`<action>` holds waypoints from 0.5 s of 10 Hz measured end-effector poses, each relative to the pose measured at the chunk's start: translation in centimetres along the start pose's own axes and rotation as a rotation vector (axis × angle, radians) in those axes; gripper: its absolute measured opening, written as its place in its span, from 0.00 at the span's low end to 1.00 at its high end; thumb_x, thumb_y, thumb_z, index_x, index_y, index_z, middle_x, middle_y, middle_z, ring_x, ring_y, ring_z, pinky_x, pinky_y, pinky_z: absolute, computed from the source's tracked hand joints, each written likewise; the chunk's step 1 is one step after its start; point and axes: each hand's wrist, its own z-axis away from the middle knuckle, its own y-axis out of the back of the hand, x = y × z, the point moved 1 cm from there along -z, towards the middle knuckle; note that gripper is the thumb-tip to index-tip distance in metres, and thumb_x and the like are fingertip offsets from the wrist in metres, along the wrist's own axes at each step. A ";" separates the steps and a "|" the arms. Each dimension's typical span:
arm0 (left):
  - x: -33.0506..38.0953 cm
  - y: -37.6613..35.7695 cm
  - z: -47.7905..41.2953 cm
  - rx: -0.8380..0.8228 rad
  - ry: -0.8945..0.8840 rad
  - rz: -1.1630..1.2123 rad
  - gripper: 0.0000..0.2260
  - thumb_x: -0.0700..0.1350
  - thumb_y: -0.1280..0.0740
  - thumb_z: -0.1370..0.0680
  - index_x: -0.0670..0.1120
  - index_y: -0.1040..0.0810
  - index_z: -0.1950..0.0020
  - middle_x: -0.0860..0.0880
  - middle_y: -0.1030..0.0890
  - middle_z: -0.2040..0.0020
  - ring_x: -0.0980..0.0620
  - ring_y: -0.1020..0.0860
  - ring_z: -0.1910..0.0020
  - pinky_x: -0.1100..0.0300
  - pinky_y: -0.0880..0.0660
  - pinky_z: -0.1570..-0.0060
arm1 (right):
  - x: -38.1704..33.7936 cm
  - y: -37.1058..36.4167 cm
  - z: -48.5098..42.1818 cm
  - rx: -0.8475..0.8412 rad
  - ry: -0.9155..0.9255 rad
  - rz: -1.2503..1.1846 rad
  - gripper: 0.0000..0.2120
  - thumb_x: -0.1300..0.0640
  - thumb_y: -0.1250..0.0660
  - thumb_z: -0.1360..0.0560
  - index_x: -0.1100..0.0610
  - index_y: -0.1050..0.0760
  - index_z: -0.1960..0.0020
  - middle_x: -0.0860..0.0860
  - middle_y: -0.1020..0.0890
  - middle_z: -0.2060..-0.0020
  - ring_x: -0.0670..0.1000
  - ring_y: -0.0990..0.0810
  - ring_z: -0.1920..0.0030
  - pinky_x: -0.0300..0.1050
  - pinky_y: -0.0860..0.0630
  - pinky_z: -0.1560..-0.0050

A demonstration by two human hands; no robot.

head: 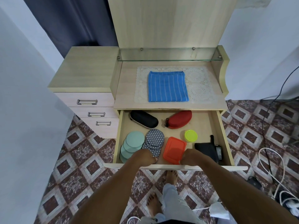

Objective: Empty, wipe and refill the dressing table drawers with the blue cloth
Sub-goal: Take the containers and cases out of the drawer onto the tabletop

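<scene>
**While gripping the front edge: drawer open and full, cloth up top**

While standing barefoot at the table, holds the open drawer by its front edge with both hands. Curls the left hand over that edge left of its middle and the right hand over it just right of the middle, fingers hooked inside, hands apart. Has the cloth lying flat and squared on a lace mat in the middle of the tabletop, nearer the mat's left edge, well apart from both hands. Along the drawer's back edge: black case at left, red case right of it, not touching. At the front left corner: teal discs overlapping, touching patterned discs beside them. Near the front edge's middle: orange box, between the hands, its near corner hidden by the right one. Right of it: yellow tub, then black pouch at the front right corner.
</scene>
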 end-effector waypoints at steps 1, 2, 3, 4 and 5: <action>-0.1 0.4 -0.3 -0.034 0.002 0.014 0.16 0.54 0.35 0.24 0.47 0.28 0.69 0.48 0.29 0.70 0.51 0.29 0.65 0.59 0.35 0.63 | 0.0 0.0 -0.7 -0.017 -0.016 0.000 0.17 0.52 0.38 0.23 0.60 0.24 0.40 0.56 0.20 0.43 0.55 0.22 0.42 0.43 0.27 0.47; -0.6 0.4 -0.6 -0.047 0.010 0.053 0.15 0.52 0.34 0.26 0.45 0.27 0.68 0.50 0.27 0.70 0.50 0.28 0.64 0.58 0.34 0.63 | -0.7 0.9 -0.7 -0.040 -0.059 -0.034 0.17 0.53 0.34 0.26 0.61 0.22 0.40 0.55 0.20 0.50 0.54 0.22 0.50 0.39 0.29 0.60; -1.3 0.4 -0.8 -0.028 0.011 0.120 0.12 0.48 0.33 0.27 0.44 0.26 0.68 0.49 0.29 0.72 0.51 0.30 0.68 0.59 0.36 0.66 | -2.7 3.6 0.5 0.037 -0.010 -0.037 0.14 0.59 0.35 0.24 0.64 0.24 0.40 0.57 0.20 0.53 0.56 0.22 0.51 0.38 0.31 0.62; -1.9 0.6 -0.9 -0.023 -0.012 0.120 0.13 0.46 0.33 0.25 0.45 0.25 0.69 0.50 0.27 0.71 0.52 0.28 0.68 0.60 0.35 0.67 | -3.1 3.5 -1.8 0.032 0.040 -0.051 0.14 0.59 0.32 0.26 0.62 0.23 0.41 0.57 0.19 0.50 0.58 0.21 0.43 0.45 0.26 0.49; -3.0 1.1 -1.5 -0.026 -0.027 0.111 0.07 0.44 0.33 0.25 0.41 0.18 0.55 0.45 0.18 0.55 0.47 0.21 0.54 0.57 0.27 0.55 | -3.9 3.6 -2.5 0.080 0.063 -0.081 0.15 0.56 0.35 0.25 0.60 0.23 0.40 0.56 0.22 0.50 0.57 0.23 0.40 0.44 0.28 0.44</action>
